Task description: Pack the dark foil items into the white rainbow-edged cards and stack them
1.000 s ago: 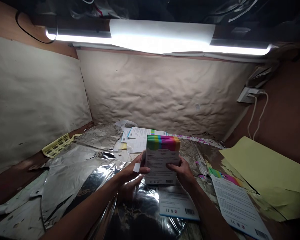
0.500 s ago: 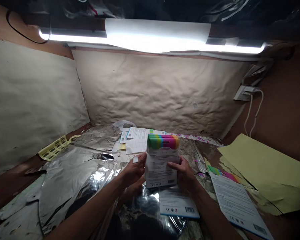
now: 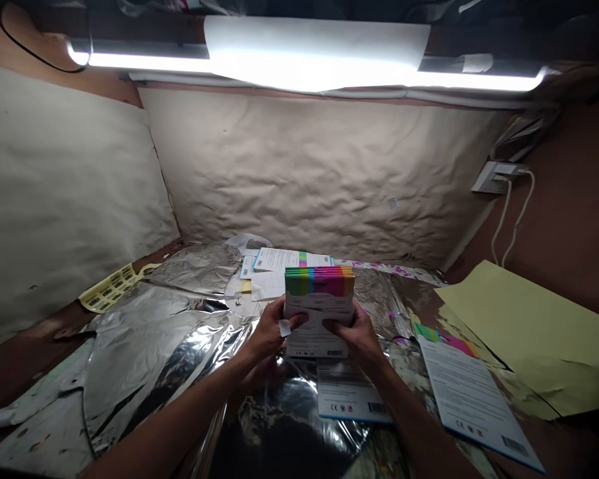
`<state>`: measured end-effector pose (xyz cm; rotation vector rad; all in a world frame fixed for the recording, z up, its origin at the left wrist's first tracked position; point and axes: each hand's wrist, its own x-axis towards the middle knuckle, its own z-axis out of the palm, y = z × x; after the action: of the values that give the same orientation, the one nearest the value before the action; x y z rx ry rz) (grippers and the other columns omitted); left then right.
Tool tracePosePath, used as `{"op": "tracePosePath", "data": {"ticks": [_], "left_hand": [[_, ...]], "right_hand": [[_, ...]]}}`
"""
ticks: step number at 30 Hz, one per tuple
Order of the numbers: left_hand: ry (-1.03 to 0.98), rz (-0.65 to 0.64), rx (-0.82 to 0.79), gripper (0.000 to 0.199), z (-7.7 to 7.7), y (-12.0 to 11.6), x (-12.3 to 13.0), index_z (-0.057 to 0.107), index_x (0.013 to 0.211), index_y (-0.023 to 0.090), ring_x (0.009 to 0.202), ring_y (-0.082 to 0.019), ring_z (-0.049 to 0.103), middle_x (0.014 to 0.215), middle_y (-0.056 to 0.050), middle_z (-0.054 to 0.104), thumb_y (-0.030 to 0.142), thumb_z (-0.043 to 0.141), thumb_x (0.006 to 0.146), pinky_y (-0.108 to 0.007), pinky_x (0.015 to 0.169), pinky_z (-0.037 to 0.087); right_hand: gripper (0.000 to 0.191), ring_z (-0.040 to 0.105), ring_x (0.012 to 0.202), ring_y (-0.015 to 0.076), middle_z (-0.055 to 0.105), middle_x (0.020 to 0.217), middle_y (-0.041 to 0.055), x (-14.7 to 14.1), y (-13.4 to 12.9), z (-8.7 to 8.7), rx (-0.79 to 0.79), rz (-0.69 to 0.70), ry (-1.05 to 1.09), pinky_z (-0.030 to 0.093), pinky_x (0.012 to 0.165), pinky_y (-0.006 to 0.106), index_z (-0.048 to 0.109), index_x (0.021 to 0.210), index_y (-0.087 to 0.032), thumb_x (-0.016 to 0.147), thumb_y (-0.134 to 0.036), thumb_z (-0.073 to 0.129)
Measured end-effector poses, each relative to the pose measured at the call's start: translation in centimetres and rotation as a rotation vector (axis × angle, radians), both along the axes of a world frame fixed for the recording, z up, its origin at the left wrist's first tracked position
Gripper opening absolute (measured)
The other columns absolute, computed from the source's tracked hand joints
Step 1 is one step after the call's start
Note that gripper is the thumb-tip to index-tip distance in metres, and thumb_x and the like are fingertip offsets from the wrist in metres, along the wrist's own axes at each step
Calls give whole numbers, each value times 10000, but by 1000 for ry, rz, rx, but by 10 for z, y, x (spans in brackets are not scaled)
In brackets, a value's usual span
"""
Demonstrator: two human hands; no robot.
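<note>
White packs: frame centre
Your left hand: half-curled, gripping them
Your right hand: half-curled, gripping them

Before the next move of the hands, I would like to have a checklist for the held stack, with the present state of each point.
1. Left hand gripping the stack of printed cards: ok.
2. Right hand gripping the opposite side: ok.
3. Front barcode uncovered by fingers: ok.
4. Stack apart from the loose card: cannot tell; they overlap in this view.
5. Number of cards held: cannot tell; the front one hides the others.
6. Tube lamp lit: ok.
</note>
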<state>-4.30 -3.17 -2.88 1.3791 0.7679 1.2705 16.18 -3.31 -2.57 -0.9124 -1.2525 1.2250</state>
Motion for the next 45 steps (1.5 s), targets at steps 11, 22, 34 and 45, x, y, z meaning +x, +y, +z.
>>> {"op": "tracePosePath", "data": {"ticks": [11,22,34,45], "left_hand": [[-1,-48,24,395,3,1,-6,618,1074,155,922,-247,659,1027,-89,704,337,786,767,-345,776,548],[131,-7,87,319,-1,3,-9,680,942,117,782,-215,647,875,-74,713,329,801,737,-290,677,513],[11,-85,-82,388,-3,-2,-3,709,1003,116,854,-268,681,947,-110,737,356,817,718,-347,737,540],[46,90,-78,378,1,-12,6,711,1006,133,877,-277,678,954,-86,742,384,797,737,-342,750,528]], "right_hand": [[591,603,1136,288,658,1243,96,25,-3,19,-39,513,108,475,941,425,553,1287,-240,751,-372,765],[435,643,1033,250,699,1147,61,27,11,-1,106,307,-114,499,910,399,631,1157,-234,763,-354,774],[460,677,985,297,744,1020,68,23,16,-8,26,208,-120,519,886,446,675,1041,-194,659,-394,833],[496,688,914,289,752,998,68,8,7,1,-65,163,-43,532,830,434,672,1035,-199,623,-397,862]]}}
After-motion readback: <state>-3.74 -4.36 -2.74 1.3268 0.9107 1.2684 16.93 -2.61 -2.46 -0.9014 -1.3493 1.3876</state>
